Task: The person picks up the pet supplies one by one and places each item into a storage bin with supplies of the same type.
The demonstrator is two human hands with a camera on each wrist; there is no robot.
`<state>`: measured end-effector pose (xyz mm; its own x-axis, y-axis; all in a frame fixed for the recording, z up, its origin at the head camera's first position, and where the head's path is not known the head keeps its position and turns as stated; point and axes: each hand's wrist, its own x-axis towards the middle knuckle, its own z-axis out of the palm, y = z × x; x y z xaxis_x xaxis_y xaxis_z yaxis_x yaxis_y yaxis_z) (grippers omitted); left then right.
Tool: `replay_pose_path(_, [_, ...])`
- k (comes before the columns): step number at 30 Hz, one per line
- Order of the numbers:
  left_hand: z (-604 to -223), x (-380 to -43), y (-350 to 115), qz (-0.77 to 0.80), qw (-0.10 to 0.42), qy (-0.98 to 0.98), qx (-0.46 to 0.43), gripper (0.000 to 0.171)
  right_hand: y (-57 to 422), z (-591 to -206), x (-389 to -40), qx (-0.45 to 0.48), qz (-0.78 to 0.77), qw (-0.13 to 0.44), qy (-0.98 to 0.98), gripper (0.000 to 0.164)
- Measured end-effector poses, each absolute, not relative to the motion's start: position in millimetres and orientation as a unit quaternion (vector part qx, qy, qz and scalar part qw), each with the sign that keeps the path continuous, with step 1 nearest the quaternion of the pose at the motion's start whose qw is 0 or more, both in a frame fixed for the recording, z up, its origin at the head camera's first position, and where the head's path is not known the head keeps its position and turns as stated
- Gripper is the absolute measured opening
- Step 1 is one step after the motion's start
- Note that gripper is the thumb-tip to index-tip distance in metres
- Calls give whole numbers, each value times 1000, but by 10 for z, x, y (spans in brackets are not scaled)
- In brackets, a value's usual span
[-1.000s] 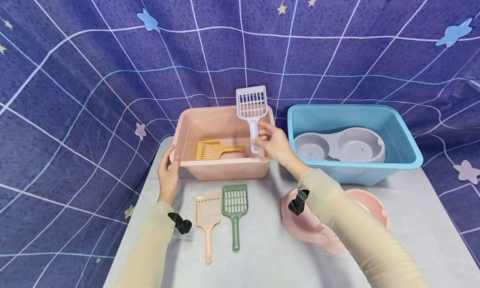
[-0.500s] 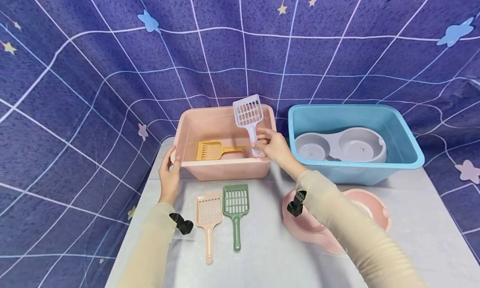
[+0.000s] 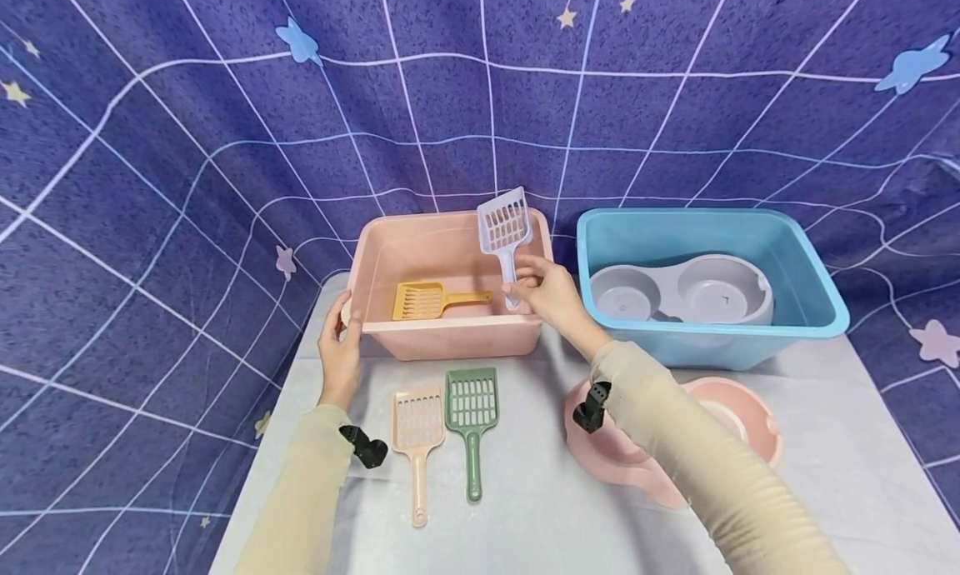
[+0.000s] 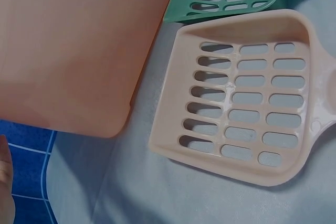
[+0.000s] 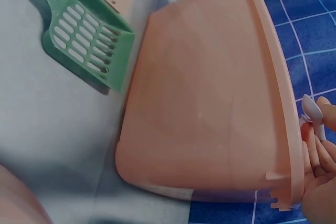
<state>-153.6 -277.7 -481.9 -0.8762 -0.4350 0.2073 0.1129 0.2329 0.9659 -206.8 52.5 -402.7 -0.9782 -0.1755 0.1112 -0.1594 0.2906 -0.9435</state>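
Note:
My right hand (image 3: 553,292) pinches the handle of a lavender litter scoop (image 3: 506,223) between thumb and fingers. The slotted head points up and away, over the right part of a pink litter box (image 3: 457,339). At the box's front left corner, my left hand (image 3: 341,350) grips the rim. A yellow litter scoop (image 3: 422,301) lies on the box floor, handle to the right. In front of the box, a peach litter scoop (image 3: 417,419) and a green litter scoop (image 3: 472,400) lie side by side. The right wrist view shows only the lavender handle's end (image 5: 312,109) in the fingers.
To the right stands a blue litter box (image 3: 712,335) with a grey double bowl (image 3: 663,277) in it. A pink double bowl (image 3: 615,467) lies on the table below, partly hidden by the right forearm. A blue patterned curtain (image 3: 480,92) hangs behind and at the left.
The lavender scoop has come down a little over the pink box; its head swung left, then slightly back right. My left hand still grips the rim.

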Motion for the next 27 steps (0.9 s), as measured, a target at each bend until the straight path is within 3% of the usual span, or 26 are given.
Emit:
replay_pose_path(10, [-4798, -1511, -2795, -618, 221, -747, 107, 43, 501, -4080, -2035, -103, -599, -46, 792, 44])
replay_pose_path(17, [-4533, -1400, -2687, -605, 212, -762, 91, 45, 506, -4107, -2001, -109, -636, -79, 760, 37])
replay_pose_path(27, [-4475, -1359, -2625, -596, 214, -769, 86, 45, 525, -4073, -1879, -130, -657, -90, 737, 31])
